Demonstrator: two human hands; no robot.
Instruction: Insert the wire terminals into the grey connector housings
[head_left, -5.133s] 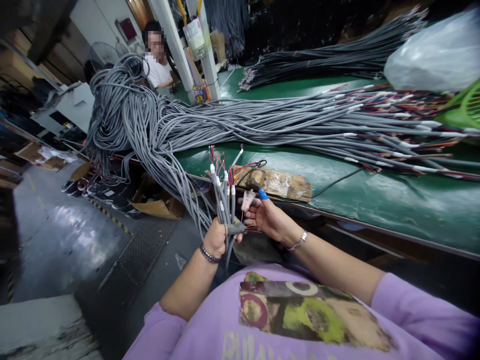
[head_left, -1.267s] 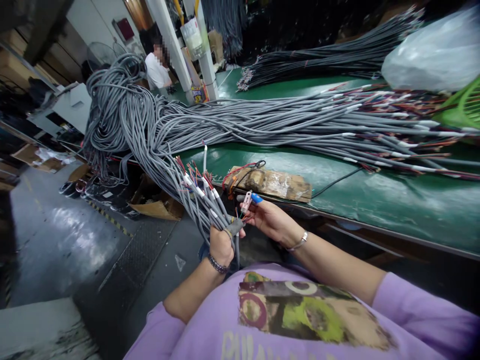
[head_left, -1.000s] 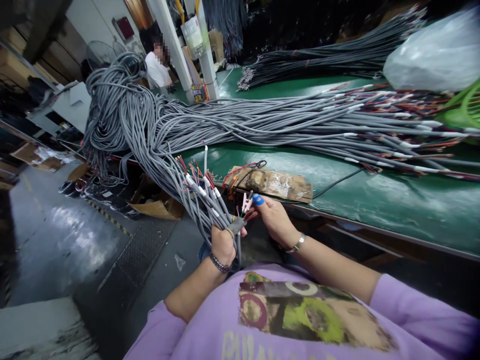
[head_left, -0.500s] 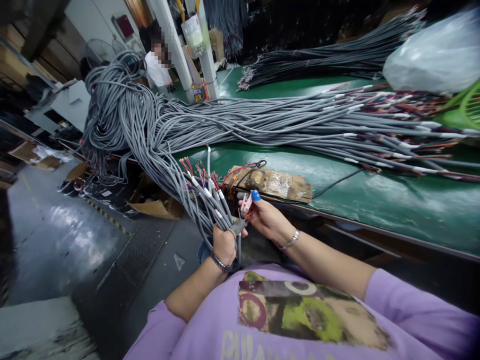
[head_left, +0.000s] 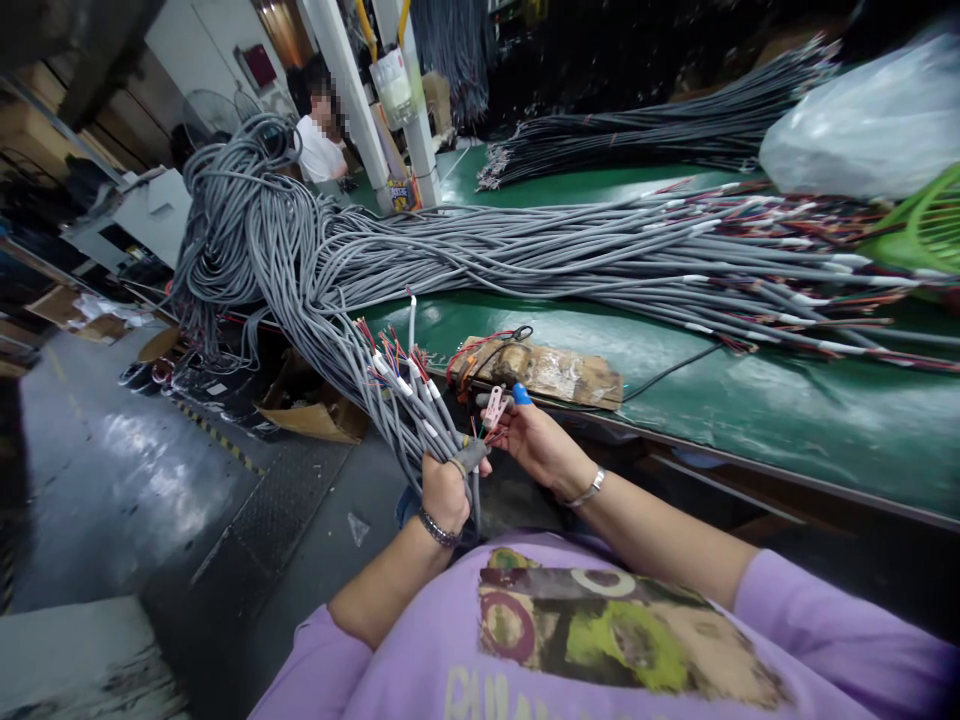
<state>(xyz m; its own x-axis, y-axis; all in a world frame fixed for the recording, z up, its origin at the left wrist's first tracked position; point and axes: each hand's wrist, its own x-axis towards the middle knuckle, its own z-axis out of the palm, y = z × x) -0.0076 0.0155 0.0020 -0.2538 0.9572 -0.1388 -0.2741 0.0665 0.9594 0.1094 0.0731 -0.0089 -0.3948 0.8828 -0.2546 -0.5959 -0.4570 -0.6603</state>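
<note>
My left hand (head_left: 444,492) is closed around grey cables (head_left: 405,415) whose ends carry white sleeves and fanned-out coloured wires. A grey cover wraps its thumb, which presses near one cable's end. Close beside it, my right hand (head_left: 551,448) is closed on a small pink clip-like tool (head_left: 493,408); a blue finger cover (head_left: 521,394) sits on a raised digit. Thin reddish wires (head_left: 496,435) show between the two hands, below the pink tool. Whether the tool's jaws touch them, I cannot tell.
A wooden block (head_left: 562,370) with a cord lies at the green table's (head_left: 720,410) near edge. Behind it stretches a long pile of grey cables (head_left: 525,240). Black cables (head_left: 637,135), a plastic bag (head_left: 862,120) and a green basket (head_left: 922,225) lie farther back. A person (head_left: 321,145) is beyond.
The view has shifted slightly. My right hand and the pink tool have turned a little, and the tool shows more upright. Both hands keep their hold.
</note>
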